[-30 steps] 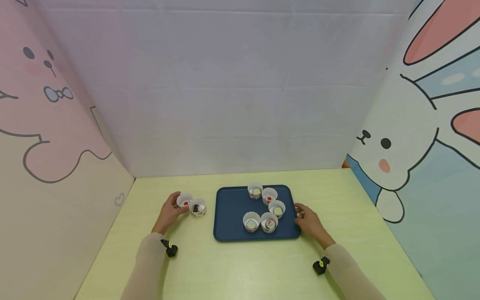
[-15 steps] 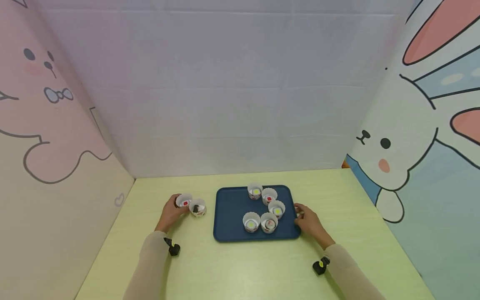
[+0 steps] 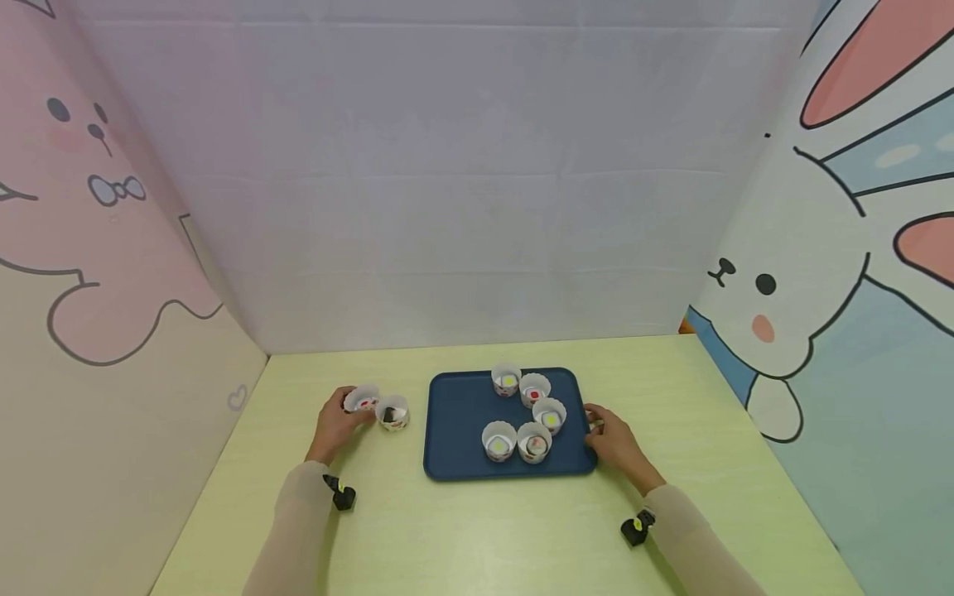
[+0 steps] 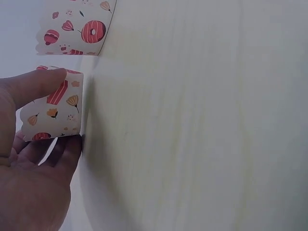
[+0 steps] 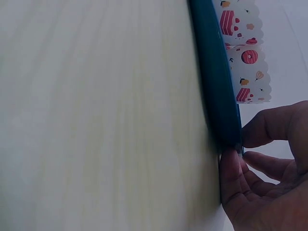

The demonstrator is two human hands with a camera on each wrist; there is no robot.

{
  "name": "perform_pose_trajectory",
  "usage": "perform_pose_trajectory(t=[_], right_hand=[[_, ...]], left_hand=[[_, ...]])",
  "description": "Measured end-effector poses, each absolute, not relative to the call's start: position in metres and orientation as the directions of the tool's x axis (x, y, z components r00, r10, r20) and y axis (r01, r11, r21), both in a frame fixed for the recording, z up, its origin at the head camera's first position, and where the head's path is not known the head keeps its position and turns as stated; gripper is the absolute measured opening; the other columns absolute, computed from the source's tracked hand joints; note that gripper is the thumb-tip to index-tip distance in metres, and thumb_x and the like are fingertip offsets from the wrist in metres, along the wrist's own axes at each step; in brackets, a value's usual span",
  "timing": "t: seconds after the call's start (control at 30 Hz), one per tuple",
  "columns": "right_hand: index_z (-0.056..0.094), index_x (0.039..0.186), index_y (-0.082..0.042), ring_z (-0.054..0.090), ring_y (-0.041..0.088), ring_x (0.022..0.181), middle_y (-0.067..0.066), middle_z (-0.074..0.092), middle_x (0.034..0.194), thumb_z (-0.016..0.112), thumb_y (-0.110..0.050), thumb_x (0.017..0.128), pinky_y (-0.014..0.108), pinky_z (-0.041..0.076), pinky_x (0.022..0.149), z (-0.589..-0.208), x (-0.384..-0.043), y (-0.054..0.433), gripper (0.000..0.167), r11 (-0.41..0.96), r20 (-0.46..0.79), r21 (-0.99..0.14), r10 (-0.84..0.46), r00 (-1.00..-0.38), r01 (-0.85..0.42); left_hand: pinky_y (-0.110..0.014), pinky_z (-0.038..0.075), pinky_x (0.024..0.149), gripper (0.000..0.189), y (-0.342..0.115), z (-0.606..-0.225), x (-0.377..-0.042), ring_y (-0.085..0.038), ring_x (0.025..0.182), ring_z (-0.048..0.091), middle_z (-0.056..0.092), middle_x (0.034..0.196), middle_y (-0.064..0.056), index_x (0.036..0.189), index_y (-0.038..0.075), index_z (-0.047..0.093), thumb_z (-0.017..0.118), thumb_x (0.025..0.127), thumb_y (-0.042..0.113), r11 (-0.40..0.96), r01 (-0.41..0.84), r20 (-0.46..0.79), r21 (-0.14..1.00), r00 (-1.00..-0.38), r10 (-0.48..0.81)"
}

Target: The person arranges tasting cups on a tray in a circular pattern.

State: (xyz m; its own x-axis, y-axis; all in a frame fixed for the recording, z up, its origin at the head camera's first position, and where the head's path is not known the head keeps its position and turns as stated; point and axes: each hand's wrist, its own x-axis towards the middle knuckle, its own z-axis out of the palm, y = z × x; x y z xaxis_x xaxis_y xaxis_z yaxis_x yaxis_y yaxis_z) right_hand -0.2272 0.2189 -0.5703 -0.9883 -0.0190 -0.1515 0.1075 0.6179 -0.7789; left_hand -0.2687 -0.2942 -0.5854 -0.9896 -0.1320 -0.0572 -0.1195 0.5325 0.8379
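My left hand (image 3: pixel 335 425) holds a white paper baking cup (image 3: pixel 361 397) between thumb and fingers, on the table left of the tray. The left wrist view shows the thumb across the cup's printed side (image 4: pixel 60 108) and fingers below it. A small red item lies inside. Close to its right stands another paper cup (image 3: pixel 392 412) with a dark item in it. My right hand (image 3: pixel 620 440) pinches the right rim of the blue tray (image 3: pixel 455 430); in the right wrist view thumb and fingers meet at the tray's edge (image 5: pixel 216 86).
Several paper cups stand on the tray's right half, among them one with a red item (image 3: pixel 534 391) and one with a yellow item (image 3: pixel 499 442). A pale wooden table (image 3: pixel 462 538) lies under everything, with a white wall (image 3: pixel 477 207) behind it.
My left hand has tipped the held cup slightly and shifted it a little to the left, away from the neighbouring cup. The right hand and tray stay where they were.
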Motion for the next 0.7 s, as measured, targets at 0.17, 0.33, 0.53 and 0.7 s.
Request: perform_pose_trajectory(t=[0.17, 0.33, 0.53, 0.7], right_hand=[[0.046, 0.142, 0.0, 0.057, 0.02, 0.089, 0.02, 0.058, 0.122, 0.06, 0.003, 0.08, 0.027, 0.045, 0.068, -0.572, -0.227, 0.219, 0.064, 0.62, -0.149, -0.778, -0.016, -0.989, 0.107], [0.046, 0.142, -0.001, 0.057, 0.02, 0.088, 0.019, 0.058, 0.122, 0.06, 0.002, 0.08, 0.027, 0.045, 0.068, -0.574, -0.228, 0.22, 0.063, 0.625, -0.145, -0.774, -0.015, -0.989, 0.104], [0.047, 0.141, 0.0, 0.056, 0.02, 0.087, 0.019, 0.058, 0.121, 0.059, 0.002, 0.079, 0.028, 0.045, 0.068, -0.574, -0.229, 0.221, 0.063, 0.627, -0.135, -0.773, -0.019, -0.991, 0.093], [0.047, 0.141, 0.001, 0.056, 0.02, 0.086, 0.019, 0.059, 0.121, 0.059, 0.002, 0.079, 0.028, 0.044, 0.068, -0.574, -0.228, 0.221, 0.063, 0.63, -0.134, -0.771, -0.019, -0.991, 0.092]], left_hand=[[-0.03, 0.046, 0.082, 0.067, -0.297, -0.585, -0.268, -0.029, 0.108, 0.056, 0.055, 0.133, -0.019, 0.138, 0.005, 0.046, 0.076, 0.084, 0.03, 0.526, -0.131, -0.064, 0.84, -0.988, -0.144], [-0.027, 0.045, 0.078, 0.066, -0.298, -0.582, -0.266, -0.029, 0.107, 0.055, 0.054, 0.133, -0.02, 0.139, 0.005, 0.045, 0.075, 0.086, 0.03, 0.529, -0.126, -0.055, 0.839, -0.988, -0.148], [-0.029, 0.046, 0.078, 0.066, -0.298, -0.575, -0.263, -0.031, 0.109, 0.055, 0.053, 0.134, -0.021, 0.14, 0.005, 0.044, 0.074, 0.087, 0.03, 0.529, -0.122, -0.046, 0.84, -0.987, -0.156], [-0.034, 0.046, 0.083, 0.067, -0.301, -0.573, -0.261, -0.032, 0.111, 0.054, 0.053, 0.135, -0.021, 0.141, 0.005, 0.044, 0.074, 0.087, 0.031, 0.523, -0.134, -0.046, 0.842, -0.983, -0.177]])
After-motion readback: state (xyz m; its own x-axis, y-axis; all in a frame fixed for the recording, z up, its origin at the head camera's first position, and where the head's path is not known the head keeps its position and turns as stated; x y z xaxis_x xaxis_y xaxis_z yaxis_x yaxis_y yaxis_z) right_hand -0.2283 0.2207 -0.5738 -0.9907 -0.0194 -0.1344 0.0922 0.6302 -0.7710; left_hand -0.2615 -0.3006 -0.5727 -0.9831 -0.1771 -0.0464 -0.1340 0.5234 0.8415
